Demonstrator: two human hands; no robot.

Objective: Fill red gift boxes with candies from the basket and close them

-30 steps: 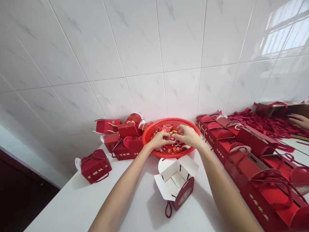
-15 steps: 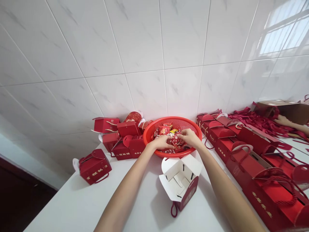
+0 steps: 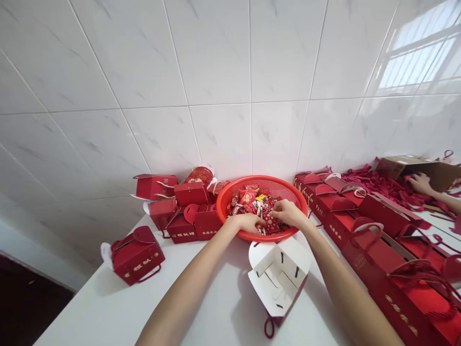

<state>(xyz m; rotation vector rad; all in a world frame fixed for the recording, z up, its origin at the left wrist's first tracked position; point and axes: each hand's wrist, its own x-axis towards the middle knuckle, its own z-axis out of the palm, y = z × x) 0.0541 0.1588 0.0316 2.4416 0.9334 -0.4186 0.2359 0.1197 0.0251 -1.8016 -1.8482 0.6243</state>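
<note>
Both my hands are inside a red plastic basket holding several wrapped candies. My left hand reaches over the near left rim, its fingers curled down among the candies; what they grip is hidden. My right hand comes over the right side, fingers bunched together at a red wrapper with white dots; whether they hold it is not clear. Between my forearms stands an open gift box, white inside and red outside. Its flaps are spread, and a cord loop hangs at its near corner.
Closed red gift boxes stand at the left, several more beside the basket. A long row of boxes runs along the right. Beyond them another person's hand is at a cardboard box near dark red ribbons.
My hands have shifted slightly within the candies, the left one lower. The view has moved a little. The other person's hand is now at the cardboard box opening.
</note>
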